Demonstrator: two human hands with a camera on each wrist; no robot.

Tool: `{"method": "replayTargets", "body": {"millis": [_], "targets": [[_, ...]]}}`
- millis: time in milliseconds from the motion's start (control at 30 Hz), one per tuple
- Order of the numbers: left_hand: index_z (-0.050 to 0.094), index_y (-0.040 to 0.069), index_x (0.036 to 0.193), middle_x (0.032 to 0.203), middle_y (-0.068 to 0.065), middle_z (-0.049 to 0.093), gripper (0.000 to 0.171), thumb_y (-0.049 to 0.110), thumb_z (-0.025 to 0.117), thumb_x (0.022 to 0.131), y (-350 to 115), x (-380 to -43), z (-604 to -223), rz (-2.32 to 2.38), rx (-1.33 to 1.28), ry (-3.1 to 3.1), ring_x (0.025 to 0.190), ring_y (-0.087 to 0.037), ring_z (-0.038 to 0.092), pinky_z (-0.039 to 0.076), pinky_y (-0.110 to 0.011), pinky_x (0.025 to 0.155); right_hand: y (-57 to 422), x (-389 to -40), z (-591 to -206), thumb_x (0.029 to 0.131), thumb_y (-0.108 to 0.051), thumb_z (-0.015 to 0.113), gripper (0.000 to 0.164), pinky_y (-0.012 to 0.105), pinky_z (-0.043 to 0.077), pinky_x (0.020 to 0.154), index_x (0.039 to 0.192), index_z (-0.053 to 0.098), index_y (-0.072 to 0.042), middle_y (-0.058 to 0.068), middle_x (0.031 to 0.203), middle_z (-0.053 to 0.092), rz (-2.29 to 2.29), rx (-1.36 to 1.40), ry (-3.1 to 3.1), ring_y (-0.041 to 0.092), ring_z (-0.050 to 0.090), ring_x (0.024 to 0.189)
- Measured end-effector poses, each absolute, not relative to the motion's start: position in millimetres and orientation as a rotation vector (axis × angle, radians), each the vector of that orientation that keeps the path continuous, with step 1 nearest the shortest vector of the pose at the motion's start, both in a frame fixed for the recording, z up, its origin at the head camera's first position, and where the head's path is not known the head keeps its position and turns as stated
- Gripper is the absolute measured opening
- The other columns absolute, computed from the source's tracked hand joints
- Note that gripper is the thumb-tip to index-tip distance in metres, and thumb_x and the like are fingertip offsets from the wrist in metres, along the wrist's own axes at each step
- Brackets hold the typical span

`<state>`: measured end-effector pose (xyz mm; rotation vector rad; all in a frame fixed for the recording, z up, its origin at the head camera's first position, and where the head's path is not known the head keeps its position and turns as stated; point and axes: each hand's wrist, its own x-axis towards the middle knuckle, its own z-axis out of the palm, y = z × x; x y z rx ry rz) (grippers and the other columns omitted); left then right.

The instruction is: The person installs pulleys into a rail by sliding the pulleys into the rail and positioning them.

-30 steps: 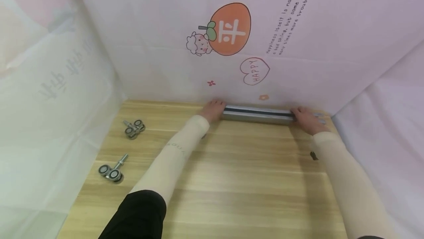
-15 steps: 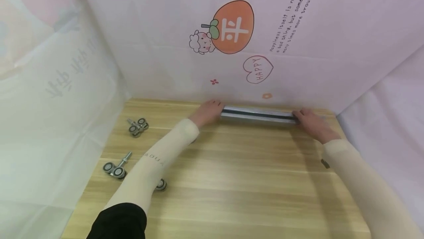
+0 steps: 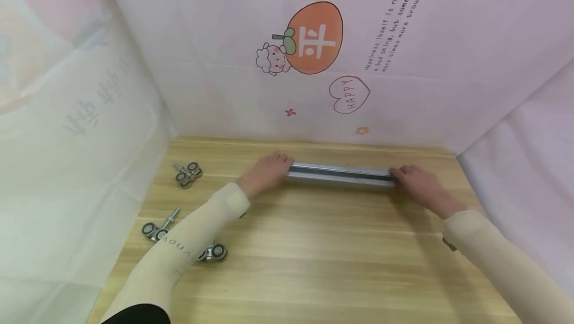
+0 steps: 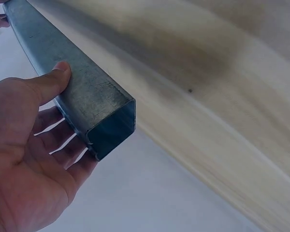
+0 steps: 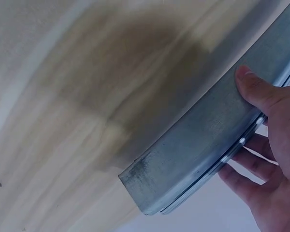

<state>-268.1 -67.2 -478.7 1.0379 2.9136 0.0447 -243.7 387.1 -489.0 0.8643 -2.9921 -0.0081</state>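
A straight galvanized steel track (image 3: 341, 175) with a dark slot along its length is held crosswise over the wooden board. My left hand (image 3: 267, 172) grips its left end, thumb on one flat side and fingers on the slotted side. In the left wrist view, the hollow square end of the track (image 4: 79, 79) points past that hand (image 4: 34, 150). Toward the other end, my right hand (image 3: 419, 187) holds it; the right wrist view has the thumb on the flat face and the fingers of this hand (image 5: 275, 145) along the slotted edge.
Wheeled roller hangers with threaded bolts lie at left: one at the back (image 3: 188, 174), another (image 3: 150, 230) nearer, and a third (image 3: 217, 252) partly behind my left sleeve. A small dark piece (image 3: 449, 244) lies by my right sleeve. Printed cloth (image 3: 224, 99) walls the wooden board (image 3: 341, 264).
Both hands have lifted the track off the board's back edge and brought it nearer to me, slightly left. A third roller hanger has come into sight beside my left sleeve.
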Motion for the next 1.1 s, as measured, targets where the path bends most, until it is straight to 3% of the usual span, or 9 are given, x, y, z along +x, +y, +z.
{"method": "replayTargets", "body": {"millis": [533,867,1100], "targets": [[0.064,0.007,0.127,0.115,-0.009,0.072,0.035,0.022,0.077,0.097,-92,-219,-485,0.106,1.119,2.911,0.103,-0.025,0.066,0.059,-0.037,0.089,373,-204,-493,0.078,-0.02,0.093,0.057,0.052,0.06,0.062,0.126,0.068,0.0,0.017,0.1,0.071,-0.021,0.983,-2.842,0.039,0.069,0.087],[0.065,0.008,0.126,0.115,-0.008,0.073,0.041,0.027,0.081,0.094,-98,-205,-494,0.107,1.063,2.881,0.103,-0.025,0.068,0.059,-0.037,0.087,365,-189,-502,0.068,-0.027,0.098,0.061,0.045,0.054,0.052,0.115,0.07,-0.002,0.011,0.086,0.068,-0.024,1.061,-2.685,0.032,0.065,0.072],[0.064,0.007,0.127,0.113,-0.009,0.072,0.042,0.026,0.081,0.093,-98,-198,-503,0.142,1.03,2.858,0.102,-0.026,0.067,0.06,-0.038,0.085,363,-182,-505,0.07,-0.029,0.097,0.062,0.045,0.054,0.053,0.119,0.07,-0.003,0.01,0.088,0.066,-0.012,1.036,-2.755,0.031,0.064,0.075]]}}
